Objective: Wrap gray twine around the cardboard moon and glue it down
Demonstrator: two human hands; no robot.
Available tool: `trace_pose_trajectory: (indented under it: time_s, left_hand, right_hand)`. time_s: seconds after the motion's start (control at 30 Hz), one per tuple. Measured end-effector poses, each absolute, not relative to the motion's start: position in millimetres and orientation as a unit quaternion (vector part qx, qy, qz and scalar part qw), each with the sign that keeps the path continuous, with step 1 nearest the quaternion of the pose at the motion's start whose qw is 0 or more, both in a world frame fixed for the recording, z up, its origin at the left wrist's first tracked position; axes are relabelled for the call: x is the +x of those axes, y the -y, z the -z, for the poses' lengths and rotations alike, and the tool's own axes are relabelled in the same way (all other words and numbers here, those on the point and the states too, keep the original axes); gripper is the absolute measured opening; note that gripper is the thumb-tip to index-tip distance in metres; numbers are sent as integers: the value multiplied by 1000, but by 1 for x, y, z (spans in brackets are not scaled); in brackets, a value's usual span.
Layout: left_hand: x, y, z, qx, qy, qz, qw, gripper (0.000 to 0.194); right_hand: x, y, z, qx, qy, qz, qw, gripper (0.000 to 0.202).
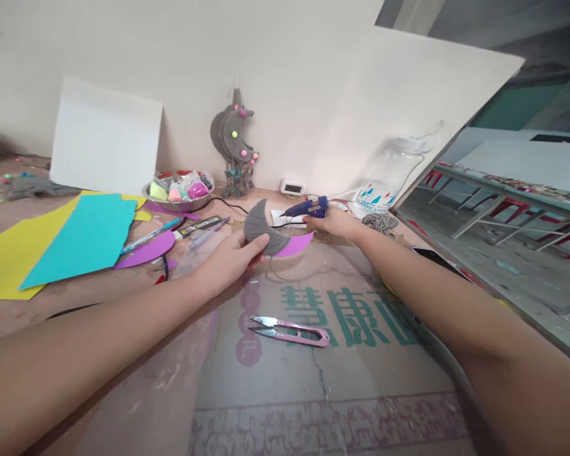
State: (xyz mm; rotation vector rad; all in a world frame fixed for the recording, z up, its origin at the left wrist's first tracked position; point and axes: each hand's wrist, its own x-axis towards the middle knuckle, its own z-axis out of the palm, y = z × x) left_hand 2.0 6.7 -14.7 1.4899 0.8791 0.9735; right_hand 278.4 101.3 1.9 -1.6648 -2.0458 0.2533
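My left hand (pixel 242 256) pinches a purple crescent cutout (pixel 295 245), most of it covered in rows of grey yarn (pixel 261 225). The tip on its right side is bare purple, and a loose strand of yarn trails below it. Farther back on the right, my right hand (pixel 330 221) is closed around a blue hot glue gun (pixel 308 208), whose nozzle points left over a small white pad. On the clear sheet nearer to me lies a pair of pink thread snips (pixel 292 330), blades to the left.
A grey moon ornament with pompoms (pixel 232 133) hangs on the wall. Behind my left hand stands a bowl of coloured packets (pixel 180 190). Blue and yellow sheets (pixel 78 237) lie left. A digital clock (pixel 293 186), plastic jar (pixel 387 174) and grey yarn bundle (pixel 380 222) stand at the back.
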Motion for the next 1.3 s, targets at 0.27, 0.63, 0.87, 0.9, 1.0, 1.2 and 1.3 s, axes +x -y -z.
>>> trace_pose_trajectory:
  time_s: [0.27, 0.63, 0.87, 0.9, 1.0, 1.2, 1.3]
  left_hand:
    - [4, -7, 16, 577, -379, -433, 580, 28]
    - [5, -6, 12, 540, -373, -447, 608, 27]
    - [4, -12, 19, 587, -368, -452, 562, 26]
    - [4, -11, 18, 588, -372, -451, 559, 26]
    - [4, -10, 15, 596, -381, -448, 548, 25]
    - [4, -10, 15, 608, -379, -444, 538, 24]
    - [4, -11, 15, 616, -382, -444, 528, 24]
  right_hand:
    - [269, -61, -29, -588, 710, -160, 352, 34]
    - [241, 49, -9, -505, 754, -211, 363, 18]
    - [234, 49, -2, -488, 782, -219, 320, 14]
    - [234, 49, -2, -489, 789, -204, 311, 15]
    - [234, 48, -4, -492, 799, -179, 296, 18]
    - [232, 49, -5, -498, 785, -207, 305, 15]
    - [231, 50, -5, -505, 783, -206, 298, 17]
